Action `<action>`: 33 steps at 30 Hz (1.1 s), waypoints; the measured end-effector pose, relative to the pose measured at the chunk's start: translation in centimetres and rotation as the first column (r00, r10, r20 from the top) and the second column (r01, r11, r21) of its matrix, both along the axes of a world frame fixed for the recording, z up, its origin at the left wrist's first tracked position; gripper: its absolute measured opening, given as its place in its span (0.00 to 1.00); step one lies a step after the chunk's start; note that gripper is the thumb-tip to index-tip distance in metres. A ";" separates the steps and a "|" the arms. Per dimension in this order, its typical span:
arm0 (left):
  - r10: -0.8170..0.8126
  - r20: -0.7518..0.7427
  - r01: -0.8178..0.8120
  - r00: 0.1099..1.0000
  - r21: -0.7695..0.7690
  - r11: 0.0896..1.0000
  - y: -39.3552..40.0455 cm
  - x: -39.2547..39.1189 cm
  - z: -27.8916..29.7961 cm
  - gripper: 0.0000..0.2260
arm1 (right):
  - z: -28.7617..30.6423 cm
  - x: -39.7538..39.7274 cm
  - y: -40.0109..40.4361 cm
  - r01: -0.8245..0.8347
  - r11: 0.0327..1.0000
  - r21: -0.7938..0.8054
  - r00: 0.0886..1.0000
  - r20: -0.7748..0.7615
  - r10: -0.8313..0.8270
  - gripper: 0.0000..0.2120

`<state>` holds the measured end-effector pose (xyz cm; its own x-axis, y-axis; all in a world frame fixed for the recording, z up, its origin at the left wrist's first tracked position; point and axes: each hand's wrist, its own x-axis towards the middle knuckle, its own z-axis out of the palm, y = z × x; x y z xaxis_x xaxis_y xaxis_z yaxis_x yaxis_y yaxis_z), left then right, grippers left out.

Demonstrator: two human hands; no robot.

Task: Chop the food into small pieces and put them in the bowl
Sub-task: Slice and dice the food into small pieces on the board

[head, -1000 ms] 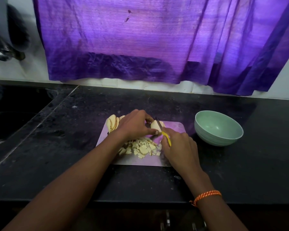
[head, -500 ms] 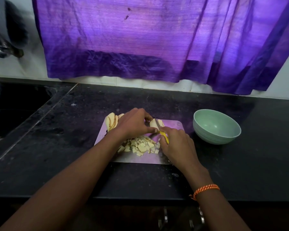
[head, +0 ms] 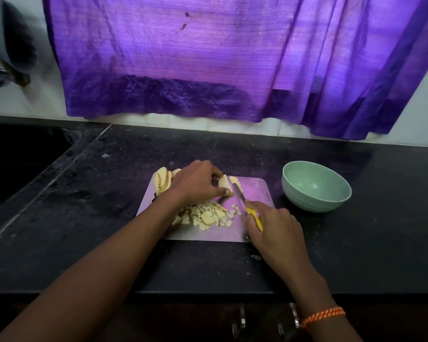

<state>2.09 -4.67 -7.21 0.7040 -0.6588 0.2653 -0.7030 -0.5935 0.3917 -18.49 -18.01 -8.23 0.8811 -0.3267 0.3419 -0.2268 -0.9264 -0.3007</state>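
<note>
A pale cutting board (head: pixel 255 193) lies on the black counter. My left hand (head: pixel 195 185) pinches a stack of pale food slices (head: pixel 224 182) at the board's far side. My right hand (head: pixel 273 224) grips a yellow-handled knife (head: pixel 253 215); its blade points away from me, just right of the slices. A heap of small chopped pieces (head: pixel 208 215) lies on the board below my left hand. More uncut slices (head: pixel 162 180) lean at the board's far left corner. A light green bowl (head: pixel 316 186) stands to the right of the board with nothing visible in it.
A purple curtain (head: pixel 208 58) hangs over the back wall. A sunken sink area (head: pixel 17 164) lies at the left of the black counter (head: pixel 381 230). Cabinet handles (head: pixel 240 322) show below the counter's front edge.
My right hand has drawn the knife back toward me and to the right, away from the held slices, so the blade now shows. My left hand stays on the slices.
</note>
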 end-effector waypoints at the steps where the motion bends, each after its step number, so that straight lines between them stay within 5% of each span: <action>1: -0.004 0.009 0.004 1.000 -0.002 1.000 0.0 0.0 -0.1 0.22 | -0.2 0.1 -0.1 -0.001 1.000 0.015 1.000 0.010 0.001 0.21; 8: 0.021 0.062 -0.021 0.998 0.002 1.000 -0.2 0.1 -0.3 0.30 | 0.1 1.4 -0.1 0.003 0.997 0.076 0.994 0.107 -0.011 0.20; 33: -0.005 0.028 0.006 1.000 -0.043 0.999 -0.2 0.2 -0.2 0.26 | 0.6 3.6 0.7 -0.017 1.000 0.015 0.999 0.045 0.017 0.20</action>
